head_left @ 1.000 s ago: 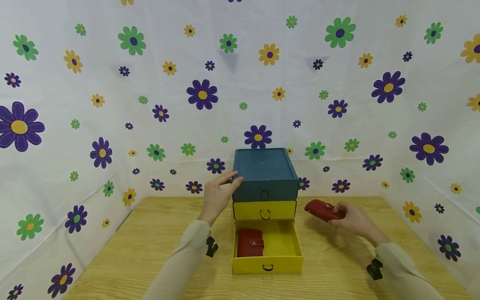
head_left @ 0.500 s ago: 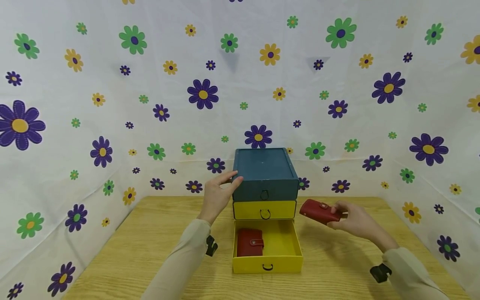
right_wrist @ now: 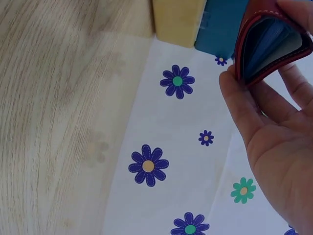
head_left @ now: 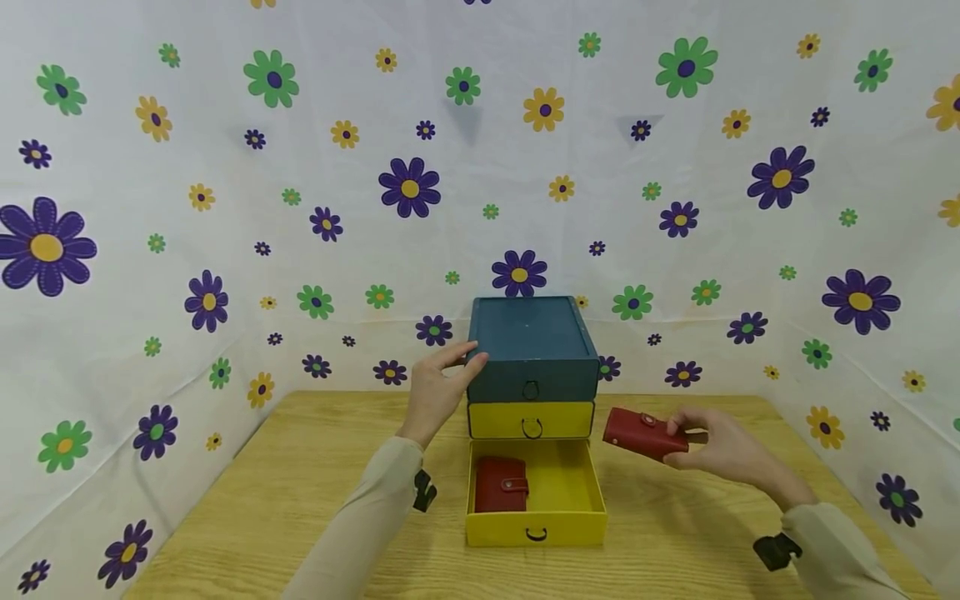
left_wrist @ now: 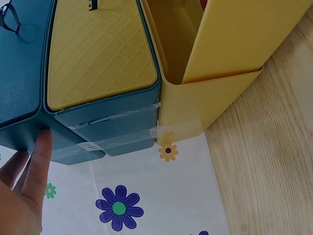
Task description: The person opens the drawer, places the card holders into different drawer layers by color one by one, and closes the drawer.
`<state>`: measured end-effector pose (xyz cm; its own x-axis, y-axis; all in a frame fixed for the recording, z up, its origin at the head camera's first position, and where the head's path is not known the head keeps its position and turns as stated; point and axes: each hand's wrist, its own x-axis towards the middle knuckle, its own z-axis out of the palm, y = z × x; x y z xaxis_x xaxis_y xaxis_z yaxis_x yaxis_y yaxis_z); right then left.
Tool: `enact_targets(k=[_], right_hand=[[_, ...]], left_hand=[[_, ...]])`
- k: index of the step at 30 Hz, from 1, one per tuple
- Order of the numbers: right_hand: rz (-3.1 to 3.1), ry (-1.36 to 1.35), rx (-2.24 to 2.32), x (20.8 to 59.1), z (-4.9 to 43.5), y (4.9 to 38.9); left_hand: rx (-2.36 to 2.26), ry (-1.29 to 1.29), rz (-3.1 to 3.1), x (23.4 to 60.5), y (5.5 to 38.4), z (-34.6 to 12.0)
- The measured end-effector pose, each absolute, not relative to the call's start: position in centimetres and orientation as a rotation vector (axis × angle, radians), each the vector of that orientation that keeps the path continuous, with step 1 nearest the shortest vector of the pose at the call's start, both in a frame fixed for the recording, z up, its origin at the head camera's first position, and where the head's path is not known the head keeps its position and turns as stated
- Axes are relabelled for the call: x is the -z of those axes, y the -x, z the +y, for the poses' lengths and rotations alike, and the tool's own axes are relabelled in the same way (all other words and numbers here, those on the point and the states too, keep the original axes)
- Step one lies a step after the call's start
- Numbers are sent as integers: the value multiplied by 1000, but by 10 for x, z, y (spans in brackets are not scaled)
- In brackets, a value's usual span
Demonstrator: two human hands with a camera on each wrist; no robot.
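My right hand (head_left: 716, 446) grips a red wallet (head_left: 637, 432) with a snap strap, held above the table to the right of the drawers. The right wrist view shows the wallet (right_wrist: 247, 39) from its end, with sleeves or leaves inside. My left hand (head_left: 435, 396) rests its fingers on the left side of the blue top drawer unit (head_left: 532, 379). Below it, the yellow middle drawer (head_left: 498, 421) is pushed in. The yellow bottom drawer (head_left: 573, 529) is pulled out, and a second red wallet (head_left: 498, 485) lies in its left half.
The drawer units stand stacked on a wooden table (head_left: 322, 475), taped together along the side in the left wrist view. A white flowered cloth (head_left: 345, 275) hangs behind and at both sides.
The wallet in my right hand first moves slightly left, then back a little right and down, turning somewhat. My left hand stays against the drawer unit.
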<state>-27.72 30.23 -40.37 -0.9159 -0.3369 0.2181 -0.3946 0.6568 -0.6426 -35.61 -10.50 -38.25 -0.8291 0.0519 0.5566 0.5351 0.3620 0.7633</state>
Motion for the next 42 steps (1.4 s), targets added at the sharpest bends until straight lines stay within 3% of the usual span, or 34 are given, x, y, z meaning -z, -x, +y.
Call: enact_targets(k=[20,36,42], right_hand=[[-2874,-913,-1137,398,273,263],[-2878,-916,-973,400,226,250],[-2908,-766,-943,397,205,248]], left_hand=[[1418,502,-2201,382,356,-105],[1442,505,-2207,383,354,-103],[1418,508,-2189,383,355,-103]])
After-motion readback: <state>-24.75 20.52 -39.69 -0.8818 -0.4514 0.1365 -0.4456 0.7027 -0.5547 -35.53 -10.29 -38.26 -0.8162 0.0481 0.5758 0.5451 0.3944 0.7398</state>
